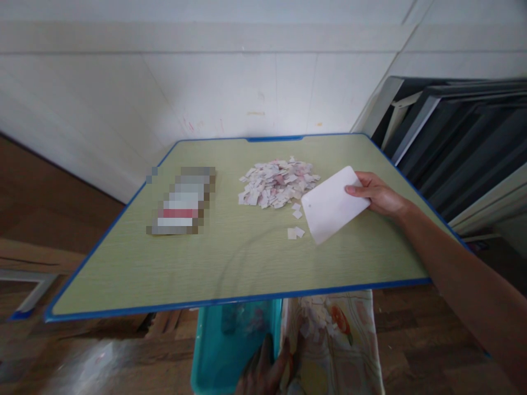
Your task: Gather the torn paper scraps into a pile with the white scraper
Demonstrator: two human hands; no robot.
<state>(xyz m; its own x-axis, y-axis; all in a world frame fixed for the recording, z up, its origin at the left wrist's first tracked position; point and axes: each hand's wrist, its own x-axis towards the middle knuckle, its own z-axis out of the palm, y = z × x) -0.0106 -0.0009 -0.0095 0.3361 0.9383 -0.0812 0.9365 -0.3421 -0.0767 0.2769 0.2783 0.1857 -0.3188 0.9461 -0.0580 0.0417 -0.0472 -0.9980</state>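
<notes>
My right hand (pixel 381 193) grips a thin white rectangular card (pixel 335 206) by its right edge, with the thumb on top. The card is tilted over the table, close to the right side of a heap of small cut paper pieces (pixel 278 184). A few loose paper pieces (pixel 295 232) lie in front of the heap, left of the card's lower corner. Below the table's front edge, my left hand (pixel 263 370) reaches in shadow between a teal plastic tray (pixel 214 356) and a patterned cloth (pixel 337 365). Its visible fingers and thumb are spread apart.
The green table (pixel 164 274) has a blue rim and stands against a white wall (pixel 230 88). A blurred-out flat item (pixel 183 200) lies on its left. More paper scraps (pixel 317 318) rest on the cloth. Dark folded panels (pixel 457 120) lean at the right.
</notes>
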